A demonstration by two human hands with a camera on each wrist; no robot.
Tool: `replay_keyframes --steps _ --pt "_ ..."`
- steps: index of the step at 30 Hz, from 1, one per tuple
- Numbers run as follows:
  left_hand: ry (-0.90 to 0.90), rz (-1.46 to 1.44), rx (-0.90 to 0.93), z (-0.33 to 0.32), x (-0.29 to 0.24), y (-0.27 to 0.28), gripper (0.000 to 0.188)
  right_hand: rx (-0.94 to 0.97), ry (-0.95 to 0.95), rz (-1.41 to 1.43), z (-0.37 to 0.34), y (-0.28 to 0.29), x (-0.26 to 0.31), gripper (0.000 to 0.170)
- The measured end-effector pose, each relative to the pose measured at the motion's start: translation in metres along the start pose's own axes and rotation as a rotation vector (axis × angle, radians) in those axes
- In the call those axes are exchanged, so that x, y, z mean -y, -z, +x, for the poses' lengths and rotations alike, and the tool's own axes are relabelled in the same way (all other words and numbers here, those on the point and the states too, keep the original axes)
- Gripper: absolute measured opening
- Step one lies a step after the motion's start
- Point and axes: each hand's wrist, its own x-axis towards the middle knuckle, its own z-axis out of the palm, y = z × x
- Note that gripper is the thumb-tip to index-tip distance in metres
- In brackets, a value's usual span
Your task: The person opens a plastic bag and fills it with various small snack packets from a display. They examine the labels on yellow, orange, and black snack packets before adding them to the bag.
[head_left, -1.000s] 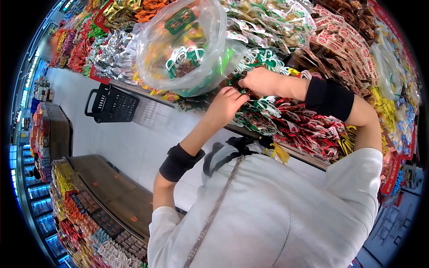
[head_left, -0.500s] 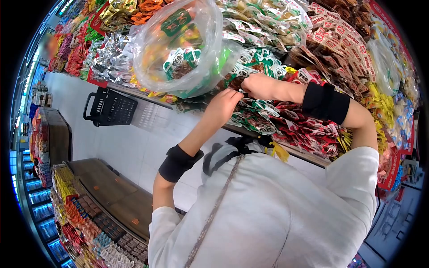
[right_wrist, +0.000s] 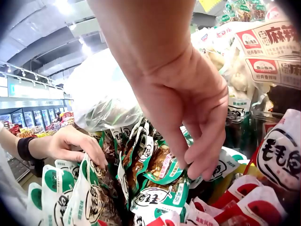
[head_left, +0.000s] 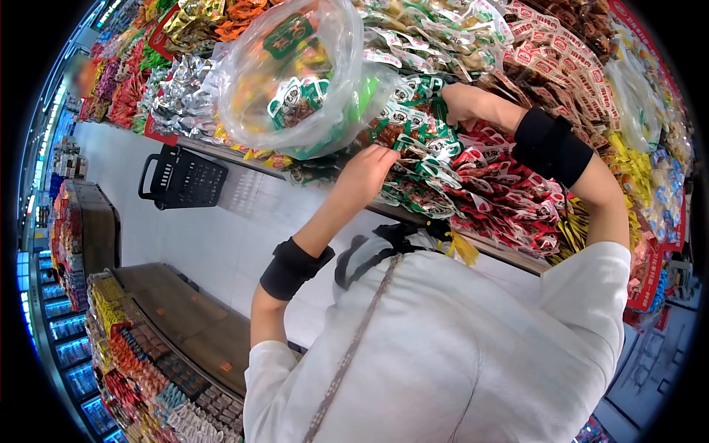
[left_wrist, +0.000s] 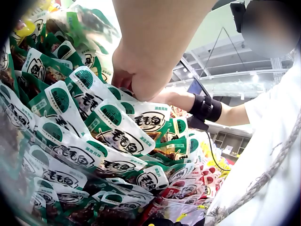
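Green-and-white snack packets (head_left: pixel 413 122) stand in dense rows on the display. My left hand (head_left: pixel 367 173) is at their near left edge; in the right wrist view its bent fingers (right_wrist: pixel 96 153) grip the tops of several packets. My right hand (head_left: pixel 469 103) is farther right, where the green packets meet red-and-white packets (head_left: pixel 509 177). Its thumb and fingertips pinch at the edge of a green snack packet (right_wrist: pixel 162 165). Between the hands, green packets lean with their brown contents showing. The left fingertips are hidden in the left wrist view.
A large clear plastic bag (head_left: pixel 292 81) with packets inside stands open left of the hands. A black basket (head_left: pixel 185 177) is on the floor beyond the counter edge. Brown-and-cream packets (head_left: pixel 561 59) fill the far right, and another display counter (head_left: pixel 177 317) stands behind.
My right hand has moved right and away from the left hand, exposing green packets between them. The left hand has stayed nearly in place.
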Motion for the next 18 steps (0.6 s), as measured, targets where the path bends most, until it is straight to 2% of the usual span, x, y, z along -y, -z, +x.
replay_keyframes --steps 3,4,7,8,11,12,15,16,18 --pt "0.004 -0.006 -0.007 -0.001 0.000 -0.001 0.014 -0.024 0.211 -0.102 0.013 -0.014 -0.008 0.023" --pt "0.006 -0.006 -0.011 -0.001 0.000 -0.001 0.014 -0.053 0.163 0.082 -0.003 -0.012 -0.004 0.021" --pt "0.013 0.004 -0.005 -0.001 0.000 -0.001 0.014 -0.025 0.051 0.184 0.009 -0.008 -0.007 0.024" --pt "0.016 0.003 0.000 -0.001 0.001 -0.001 0.014 -0.164 0.074 0.143 0.008 -0.010 -0.009 0.022" --pt "0.018 0.000 0.003 -0.001 0.001 -0.002 0.013 -0.429 0.240 0.017 0.008 -0.011 -0.008 0.031" --pt "0.013 -0.002 -0.004 -0.001 0.001 -0.002 0.014 -0.440 0.277 0.040 0.014 -0.010 -0.007 0.037" --pt "0.003 -0.005 -0.010 -0.001 0.001 -0.001 0.014 -0.495 0.344 0.229 0.020 -0.015 -0.003 0.026" --pt "0.001 -0.006 -0.010 -0.001 0.001 -0.001 0.014 -0.382 0.271 0.412 0.020 -0.014 0.001 0.023" --pt "-0.003 -0.005 -0.007 -0.001 0.000 0.000 0.014 -0.415 0.314 0.370 0.013 -0.012 0.005 0.021"
